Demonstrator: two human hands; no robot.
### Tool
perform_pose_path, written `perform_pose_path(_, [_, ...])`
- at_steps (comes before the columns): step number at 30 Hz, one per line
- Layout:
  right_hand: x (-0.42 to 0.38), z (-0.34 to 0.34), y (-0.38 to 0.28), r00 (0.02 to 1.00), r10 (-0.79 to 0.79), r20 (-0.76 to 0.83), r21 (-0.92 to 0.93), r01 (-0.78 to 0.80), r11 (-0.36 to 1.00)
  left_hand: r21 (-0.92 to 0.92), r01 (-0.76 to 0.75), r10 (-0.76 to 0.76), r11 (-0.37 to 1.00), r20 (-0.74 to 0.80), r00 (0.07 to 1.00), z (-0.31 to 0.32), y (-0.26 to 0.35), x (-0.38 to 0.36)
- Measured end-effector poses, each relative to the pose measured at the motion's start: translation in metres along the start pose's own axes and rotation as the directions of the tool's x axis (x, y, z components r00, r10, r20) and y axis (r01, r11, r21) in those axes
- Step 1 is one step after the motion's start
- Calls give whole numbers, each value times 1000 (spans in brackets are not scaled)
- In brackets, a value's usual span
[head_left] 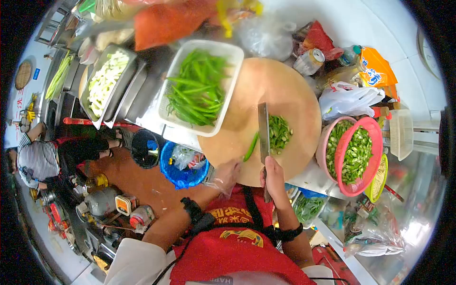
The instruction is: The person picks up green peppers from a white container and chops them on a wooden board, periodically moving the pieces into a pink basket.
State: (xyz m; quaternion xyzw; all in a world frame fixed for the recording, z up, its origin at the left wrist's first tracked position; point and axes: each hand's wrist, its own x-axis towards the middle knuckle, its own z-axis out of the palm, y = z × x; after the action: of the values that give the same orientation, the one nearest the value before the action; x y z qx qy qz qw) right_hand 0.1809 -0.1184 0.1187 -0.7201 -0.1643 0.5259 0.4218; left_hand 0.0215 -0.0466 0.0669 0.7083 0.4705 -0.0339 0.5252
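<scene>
My right hand [274, 175] is closed round the handle of a cleaver [264, 130], its blade resting over the round wooden chopping board [299, 92]. Just left of the blade lies one whole green chili pepper [251, 146]. Chopped green pepper pieces [280, 134] are heaped against the blade's right side. My left hand [226, 175] is at the near left edge of the board, close to the whole pepper's lower end. It is blurred, with something clear like thin plastic about it, and its fingers cannot be made out. Beyond the board's left side, a white basket [239, 61] holds whole green peppers [199, 90].
Pink baskets [338, 166] of cut peppers stand right of the board. A can [308, 61] and bags [349, 99] crowd its far right. Metal trays [126, 97] sit at left. A blue-lined bin [178, 180] stands below. Another person [40, 159] is at far left.
</scene>
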Motion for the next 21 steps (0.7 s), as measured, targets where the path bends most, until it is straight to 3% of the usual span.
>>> perform_pose_path(4, [7, -4, 19, 997, 70, 26, 52, -71, 996, 74, 0, -2, 997, 32, 999, 5, -2, 5])
perform_pose_path(6, [8, -3, 16, 997, 78, 18, 32, -78, 996, 127, -111, 112, 986, 5, 994, 11, -13, 10])
perform_pose_path(10, [0, -4, 15, 999, -25, 30, 25, 24, 999, 140, -51, 54, 989, -14, 998, 11, -5, 11])
perform_pose_path(12, [10, -6, 30, 999, 45, 30, 0, -45, 999, 136, 21, -17, 990, -30, 999, 12, 0, 14])
perform_pose_path(16, [-1, -4, 14, 992, 108, 58, 37, -110, 993, 167, -50, 55, 985, -31, 998, 15, -7, 15])
perform_pose_path(19, [-1, -6, 16, 999, 20, 50, 42, -22, 999, 121, -73, 82, 990, -74, 994, 22, -8, 23])
perform_pose_path(21, [5, -8, 18, 990, 102, 94, 79, -110, 991, 130, -40, 49, 991, -68, 997, 22, -8, 27])
